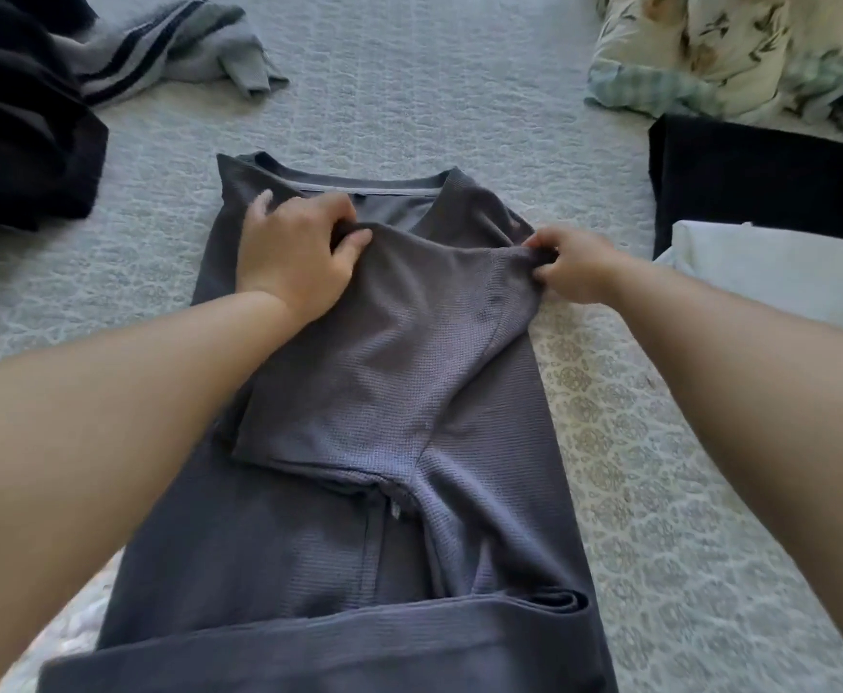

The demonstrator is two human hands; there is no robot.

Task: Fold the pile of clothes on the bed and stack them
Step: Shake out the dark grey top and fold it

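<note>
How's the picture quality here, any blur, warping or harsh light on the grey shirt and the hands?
Head view: soft, even daylight with no glare; the grey shirt shows its waffle weave clearly at centre. Wide-angle distortion swells both forearms near the lower corners. The left hand and right hand are slightly soft, and the far striped garment is softer too.

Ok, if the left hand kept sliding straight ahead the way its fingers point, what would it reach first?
Probably the shirt's collar: the left hand grips the grey shirt just below it, fingers aimed up and slightly right. Beyond that lies bare bedspread.
</note>
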